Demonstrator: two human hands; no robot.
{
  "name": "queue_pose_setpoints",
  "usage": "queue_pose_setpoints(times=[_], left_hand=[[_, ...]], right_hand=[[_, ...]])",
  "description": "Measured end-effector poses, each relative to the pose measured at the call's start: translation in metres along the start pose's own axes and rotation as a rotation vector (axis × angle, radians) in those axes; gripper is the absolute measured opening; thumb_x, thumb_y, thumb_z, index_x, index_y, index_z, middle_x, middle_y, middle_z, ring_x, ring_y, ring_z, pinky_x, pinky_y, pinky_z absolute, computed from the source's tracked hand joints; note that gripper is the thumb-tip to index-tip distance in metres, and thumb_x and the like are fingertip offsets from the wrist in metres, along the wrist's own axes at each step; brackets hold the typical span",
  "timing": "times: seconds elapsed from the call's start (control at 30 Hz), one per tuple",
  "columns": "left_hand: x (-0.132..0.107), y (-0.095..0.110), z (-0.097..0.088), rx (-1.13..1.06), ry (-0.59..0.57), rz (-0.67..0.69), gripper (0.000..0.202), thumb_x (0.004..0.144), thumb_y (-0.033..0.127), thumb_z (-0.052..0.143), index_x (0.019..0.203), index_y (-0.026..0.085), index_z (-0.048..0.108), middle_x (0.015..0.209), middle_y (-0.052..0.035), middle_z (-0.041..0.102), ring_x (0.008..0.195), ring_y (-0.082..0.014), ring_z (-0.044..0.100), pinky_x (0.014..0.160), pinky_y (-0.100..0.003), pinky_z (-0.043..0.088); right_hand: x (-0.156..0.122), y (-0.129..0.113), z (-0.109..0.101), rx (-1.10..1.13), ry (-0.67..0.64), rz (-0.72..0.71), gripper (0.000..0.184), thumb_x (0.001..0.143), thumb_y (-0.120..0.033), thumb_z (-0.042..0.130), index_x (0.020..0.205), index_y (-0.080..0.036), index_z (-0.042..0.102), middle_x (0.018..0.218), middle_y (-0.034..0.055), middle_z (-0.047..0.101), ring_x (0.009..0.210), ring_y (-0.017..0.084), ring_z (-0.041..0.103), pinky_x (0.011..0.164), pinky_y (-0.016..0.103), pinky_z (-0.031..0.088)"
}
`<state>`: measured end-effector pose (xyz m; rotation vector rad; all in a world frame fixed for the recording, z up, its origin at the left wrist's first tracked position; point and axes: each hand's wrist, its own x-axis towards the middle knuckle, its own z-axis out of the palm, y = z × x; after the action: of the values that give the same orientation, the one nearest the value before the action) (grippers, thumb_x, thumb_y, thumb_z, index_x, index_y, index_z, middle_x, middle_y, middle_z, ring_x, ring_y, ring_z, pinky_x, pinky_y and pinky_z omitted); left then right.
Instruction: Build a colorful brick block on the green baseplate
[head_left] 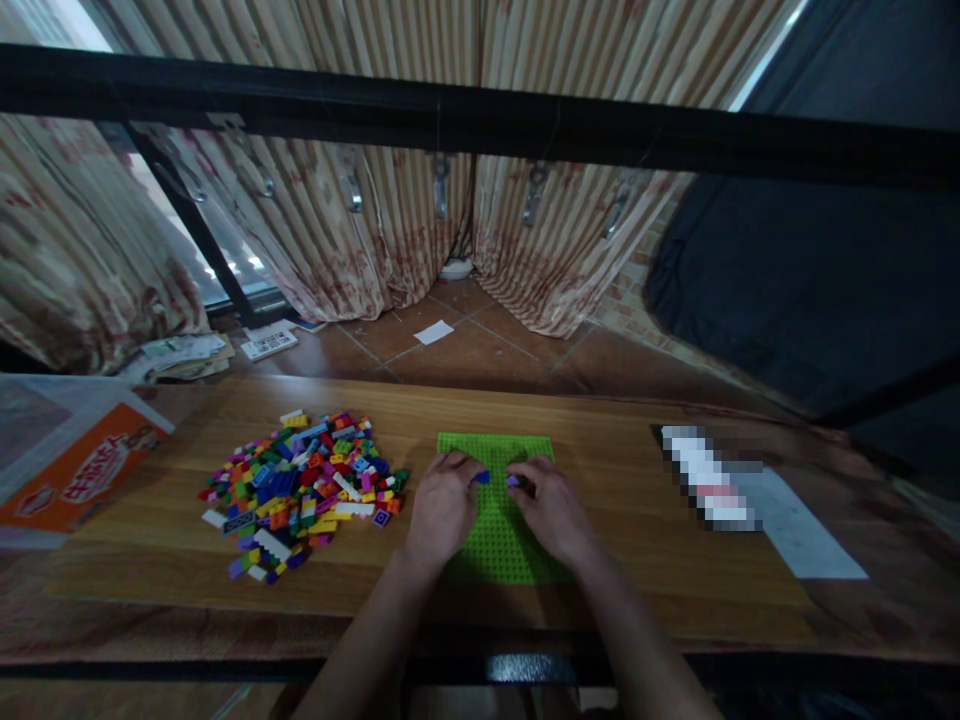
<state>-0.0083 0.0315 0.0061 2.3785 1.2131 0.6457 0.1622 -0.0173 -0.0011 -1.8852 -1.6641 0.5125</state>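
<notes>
A green studded baseplate (499, 550) lies on the wooden tabletop in front of me. Over its left side, my left hand (447, 505) pinches a small blue toy brick (482, 478) between thumb and fingers. My right hand (551, 508) is over the right side, its fingers closed on a small purple brick (513, 481). The two bricks are a short gap apart. Whether either one touches the plate's studs I cannot tell. To the left of my left hand spreads a pile of mixed coloured bricks (300, 480).
A clear plastic bin with an orange label (97, 465) stands at the far left. On the right lie a blurred-out object (709, 480) and a white sheet (810, 530). Beyond the wooden board (615, 440), a dark horizontal bar (480, 115) crosses before the curtains.
</notes>
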Motion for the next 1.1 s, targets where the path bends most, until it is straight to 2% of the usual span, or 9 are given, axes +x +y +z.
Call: queue_pose_setpoints(times=[0.27, 0.47, 0.63, 1.1], left_hand=[[-0.0069, 0.0018, 0.0009, -0.04, 0.03, -0.058, 0.027, 0.084, 0.01, 0.053, 0.104, 0.021, 0.068, 0.102, -0.0055, 0.067, 0.101, -0.0222, 0.058, 0.093, -0.037, 0.047], [-0.0073, -0.0034, 0.002, -0.04, 0.03, -0.1, 0.034, 0.083, 0.013, 0.057, 0.117, 0.018, 0.062, 0.114, -0.0079, 0.067, 0.108, -0.025, 0.058, 0.096, -0.04, 0.047], [-0.0063, -0.0063, 0.0009, -0.061, 0.022, -0.107, 0.033, 0.084, 0.01, 0.054, 0.115, 0.019, 0.063, 0.114, -0.0067, 0.067, 0.108, -0.0234, 0.059, 0.097, -0.038, 0.047], [-0.0035, -0.0046, 0.0043, -0.074, 0.032, -0.088, 0.032, 0.083, 0.009, 0.054, 0.108, 0.024, 0.067, 0.109, -0.0039, 0.068, 0.102, -0.0197, 0.062, 0.094, -0.034, 0.048]], right_hand=[[0.0001, -0.0005, -0.0067, 0.009, -0.048, 0.052, 0.014, 0.08, -0.019, 0.063, 0.092, -0.02, 0.07, 0.088, 0.0047, 0.064, 0.079, 0.018, 0.062, 0.078, 0.031, 0.047], [0.0007, -0.002, -0.0094, 0.038, -0.079, 0.03, 0.02, 0.078, -0.015, 0.063, 0.096, -0.02, 0.07, 0.088, 0.0043, 0.065, 0.079, 0.017, 0.062, 0.077, 0.031, 0.047], [0.0009, -0.0002, -0.009, 0.074, -0.064, 0.013, 0.019, 0.078, -0.012, 0.061, 0.092, -0.021, 0.071, 0.087, 0.0036, 0.066, 0.079, 0.016, 0.062, 0.077, 0.03, 0.048], [0.0003, 0.0036, -0.0084, 0.094, -0.044, 0.016, 0.016, 0.077, -0.014, 0.062, 0.089, -0.022, 0.071, 0.086, 0.0029, 0.066, 0.077, 0.016, 0.062, 0.076, 0.03, 0.049]])
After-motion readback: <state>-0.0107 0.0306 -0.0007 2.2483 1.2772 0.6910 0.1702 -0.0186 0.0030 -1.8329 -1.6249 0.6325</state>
